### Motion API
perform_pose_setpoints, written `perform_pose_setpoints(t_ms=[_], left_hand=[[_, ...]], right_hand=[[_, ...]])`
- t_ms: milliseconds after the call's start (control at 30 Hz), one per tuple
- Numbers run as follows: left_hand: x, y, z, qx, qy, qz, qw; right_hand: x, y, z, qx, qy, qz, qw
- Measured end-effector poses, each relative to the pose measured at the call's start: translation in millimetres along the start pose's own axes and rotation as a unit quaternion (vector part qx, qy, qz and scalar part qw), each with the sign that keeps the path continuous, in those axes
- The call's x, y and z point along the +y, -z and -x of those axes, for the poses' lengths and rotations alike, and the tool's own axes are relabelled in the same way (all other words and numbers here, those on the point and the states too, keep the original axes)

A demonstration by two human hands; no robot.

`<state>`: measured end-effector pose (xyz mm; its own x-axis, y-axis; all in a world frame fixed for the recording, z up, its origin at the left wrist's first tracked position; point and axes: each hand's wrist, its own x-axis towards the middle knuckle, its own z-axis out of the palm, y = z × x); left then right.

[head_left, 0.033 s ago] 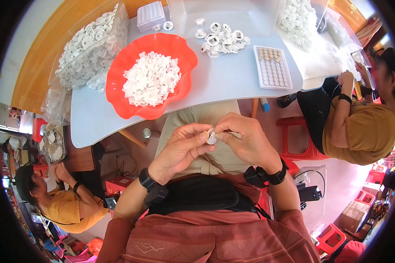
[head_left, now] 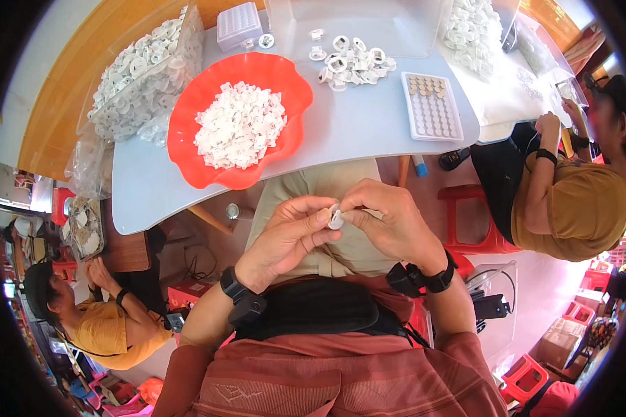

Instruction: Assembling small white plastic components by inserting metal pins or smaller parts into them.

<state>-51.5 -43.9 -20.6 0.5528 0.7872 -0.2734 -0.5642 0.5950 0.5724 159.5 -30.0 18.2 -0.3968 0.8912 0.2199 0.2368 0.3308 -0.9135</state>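
Note:
Over my lap, just off the table's near edge, both hands meet at a small white round plastic piece [head_left: 336, 220] with a dark slot or mark on it. My left hand [head_left: 282, 240] pinches it between thumb and fingers. From the other side, the thumb and fingertips of my right hand [head_left: 394, 219] close on its edge; anything else in them is hidden. A red scalloped bowl [head_left: 188, 154] heaped with small white pieces [head_left: 240, 126] stands ahead on the left. Farther off lies a pile of white round parts [head_left: 358, 66].
On the pale blue table [head_left: 355, 128], a white tray [head_left: 435, 134] holds round button-like discs. Clear bins of white parts [head_left: 142, 76] stand at the back left and right. Co-workers sit at right [head_left: 570, 198] and left [head_left: 115, 323]. A red stool [head_left: 469, 222] is beside me.

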Motion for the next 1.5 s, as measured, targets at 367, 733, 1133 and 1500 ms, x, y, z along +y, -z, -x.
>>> perform_pose_setpoints(t_ms=[367,733,1133,1500], left_hand=[[-2,1,-5,-0.01,0.016,0.01,1.0],[-3,-2,-4,-0.001,0.008,-0.016,1.0],[-5,0,-5,-0.005,0.006,-0.009,1.0],[-6,-1,-5,-0.003,0.006,-0.01,1.0]], right_hand=[[2,2,3,0.011,0.045,0.005,0.999],[-2,5,8,-0.002,0.005,0.027,1.0],[0,6,9,-0.007,0.006,0.027,1.0],[0,3,11,0.005,0.004,0.021,1.0]])
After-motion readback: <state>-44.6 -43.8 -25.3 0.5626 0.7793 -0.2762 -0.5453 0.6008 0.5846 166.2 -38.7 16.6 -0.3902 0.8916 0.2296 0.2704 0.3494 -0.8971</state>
